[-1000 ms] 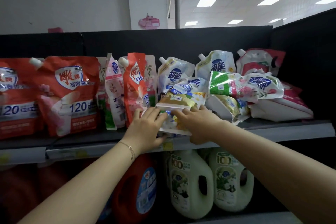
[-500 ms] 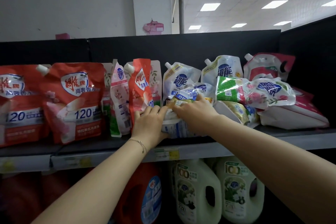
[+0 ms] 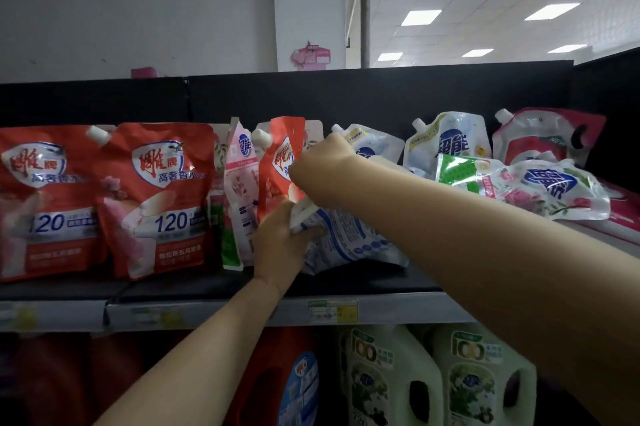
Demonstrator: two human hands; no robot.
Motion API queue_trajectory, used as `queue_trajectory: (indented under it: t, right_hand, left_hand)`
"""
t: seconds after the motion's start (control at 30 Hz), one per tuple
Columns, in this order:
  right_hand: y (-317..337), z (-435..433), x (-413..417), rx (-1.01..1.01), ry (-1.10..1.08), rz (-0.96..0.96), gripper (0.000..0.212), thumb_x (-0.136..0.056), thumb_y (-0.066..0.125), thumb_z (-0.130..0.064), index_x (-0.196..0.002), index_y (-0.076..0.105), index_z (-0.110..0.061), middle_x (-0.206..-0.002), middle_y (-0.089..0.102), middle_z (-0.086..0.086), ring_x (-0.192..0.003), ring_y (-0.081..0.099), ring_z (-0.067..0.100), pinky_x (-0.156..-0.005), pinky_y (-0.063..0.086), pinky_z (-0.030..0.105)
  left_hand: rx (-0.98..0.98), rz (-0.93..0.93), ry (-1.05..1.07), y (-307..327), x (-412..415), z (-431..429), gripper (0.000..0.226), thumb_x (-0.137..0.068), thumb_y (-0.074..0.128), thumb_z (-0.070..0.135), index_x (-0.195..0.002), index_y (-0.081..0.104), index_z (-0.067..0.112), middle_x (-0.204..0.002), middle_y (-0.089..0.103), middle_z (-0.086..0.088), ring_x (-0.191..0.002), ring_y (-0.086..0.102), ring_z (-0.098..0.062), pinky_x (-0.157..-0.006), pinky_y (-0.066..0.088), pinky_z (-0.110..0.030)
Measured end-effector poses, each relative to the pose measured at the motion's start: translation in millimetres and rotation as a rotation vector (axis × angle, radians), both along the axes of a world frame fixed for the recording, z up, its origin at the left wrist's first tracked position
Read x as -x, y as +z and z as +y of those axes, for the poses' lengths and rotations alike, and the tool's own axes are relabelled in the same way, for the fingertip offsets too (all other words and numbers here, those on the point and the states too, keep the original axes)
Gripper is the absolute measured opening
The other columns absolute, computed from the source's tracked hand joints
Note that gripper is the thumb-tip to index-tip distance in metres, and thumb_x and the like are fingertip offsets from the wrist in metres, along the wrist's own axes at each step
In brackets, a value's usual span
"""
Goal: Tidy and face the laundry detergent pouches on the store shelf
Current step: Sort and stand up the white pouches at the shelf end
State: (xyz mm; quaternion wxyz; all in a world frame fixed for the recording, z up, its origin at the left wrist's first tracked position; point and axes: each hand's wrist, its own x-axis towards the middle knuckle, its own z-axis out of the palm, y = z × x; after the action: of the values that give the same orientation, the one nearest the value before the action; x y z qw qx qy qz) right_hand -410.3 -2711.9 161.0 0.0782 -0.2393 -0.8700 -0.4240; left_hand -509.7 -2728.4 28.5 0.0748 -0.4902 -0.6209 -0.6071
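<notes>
On shelf (image 3: 207, 311), white pouch (image 3: 346, 238) in left hand (image 3: 277, 245)

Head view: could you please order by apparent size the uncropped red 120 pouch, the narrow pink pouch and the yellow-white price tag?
Red 120 plastic pouch
Narrow pink plastic pouch, turned edge-on
Yellow-white price tag

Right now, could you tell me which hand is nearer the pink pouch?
Left. The left hand holds a white pouch just right of the pink pouch; the right hand is higher, past the narrow red pouch.
</notes>
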Motion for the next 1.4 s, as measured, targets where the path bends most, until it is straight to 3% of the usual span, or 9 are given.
queue_trajectory:
  t: [0.2,0.33,0.47,0.63,0.77,0.87,1.03,1.2,1.4]
  right_hand:
    - [-5,-14,37,-0.093,0.028,0.026,0.011,-0.092,0.050,-0.014,-0.101,0.056,-0.016,-0.078,0.047,-0.002,-0.084,0.053,0.017,-0.081,0.045,0.030]
    - [-10,-16,34,-0.152,0.102,0.031,0.013,-0.089,0.053,-0.009,-0.096,0.060,-0.017,-0.075,0.045,-0.006,-0.077,0.048,0.016,-0.069,0.035,0.030]
    - [-7,-15,13,-0.201,0.317,0.042,0.014,-0.089,0.056,-0.012,-0.098,0.059,-0.023,-0.095,0.058,-0.006,-0.101,0.053,0.020,-0.086,0.036,0.034]
    - [-22,1,-12,-0.300,0.809,0.154,0.028,-0.058,0.081,-0.024,-0.082,0.069,-0.017,-0.078,0.064,0.000,-0.080,0.060,0.024,-0.065,0.043,0.032]
    - [-46,14,-35,-0.161,0.898,0.318,0.020,-0.060,0.077,-0.010,-0.077,0.066,-0.012,-0.070,0.061,0.003,-0.069,0.058,0.026,-0.061,0.045,0.032]
    - [-60,30,-48,0.095,0.648,0.363,0.016,-0.076,0.068,-0.017,-0.091,0.064,-0.012,-0.083,0.064,0.005,-0.077,0.061,0.027,-0.064,0.045,0.033]
    - [-99,48,-52,0.561,0.191,0.365,0.068,-0.084,0.065,-0.043,-0.137,0.026,-0.025,-0.122,0.048,0.005,-0.097,0.059,0.029,-0.072,0.054,0.041]
    - [-126,50,-39,0.621,0.176,0.503,0.075,-0.079,0.075,-0.034,-0.131,0.025,-0.018,-0.123,0.043,0.007,-0.086,0.061,0.030,-0.062,0.053,0.041]
    - [-138,48,-22,0.515,0.160,0.582,0.061,-0.081,0.072,-0.033,-0.122,0.031,-0.014,-0.117,0.044,0.006,-0.087,0.061,0.030,-0.053,0.039,0.034]
  left_hand:
    - [-0.029,-0.156,0.026,7,-5,-4,0.019,-0.084,0.069,0.015,-0.095,0.056,0.023,-0.077,0.055,0.013,-0.069,0.048,0.000,-0.055,0.035,-0.001]
    - [-0.007,-0.218,0.070,5,-1,-2,0.012,-0.086,0.067,0.020,-0.089,0.059,0.012,-0.074,0.056,0.007,-0.069,0.049,-0.010,-0.049,0.034,-0.006]
    - [-0.007,-0.319,0.070,3,0,2,0.016,-0.082,0.072,0.021,-0.077,0.058,0.015,-0.069,0.057,0.009,-0.065,0.052,-0.008,-0.047,0.033,-0.010]
    - [-0.070,-0.584,0.048,0,7,8,0.018,-0.084,0.071,0.013,-0.073,0.058,0.016,-0.069,0.057,0.004,-0.065,0.052,-0.013,-0.054,0.041,-0.019]
    - [-0.146,-0.797,0.005,-13,8,11,0.043,-0.077,0.079,0.017,-0.115,0.059,0.017,-0.107,0.060,0.000,-0.100,0.056,-0.021,-0.091,0.045,-0.030]
    - [-0.124,-0.729,-0.055,-15,10,11,0.048,-0.072,0.082,0.019,-0.114,0.059,0.018,-0.119,0.063,-0.005,-0.109,0.059,-0.022,-0.102,0.044,-0.035]
    - [0.108,-0.641,0.085,-12,12,2,0.058,-0.068,0.083,0.043,-0.110,0.060,0.011,-0.106,0.061,-0.002,-0.105,0.058,-0.022,-0.097,0.045,-0.033]
    - [0.077,-0.330,0.297,-10,1,-14,0.081,-0.062,0.084,0.049,-0.118,0.045,0.005,-0.122,0.052,-0.009,-0.114,0.051,-0.026,-0.091,0.044,-0.034]
    - [-0.083,0.296,0.399,-4,-8,-33,0.047,-0.072,0.080,0.033,-0.084,0.038,0.016,-0.086,0.041,0.002,-0.078,0.042,-0.017,-0.068,0.035,-0.027]
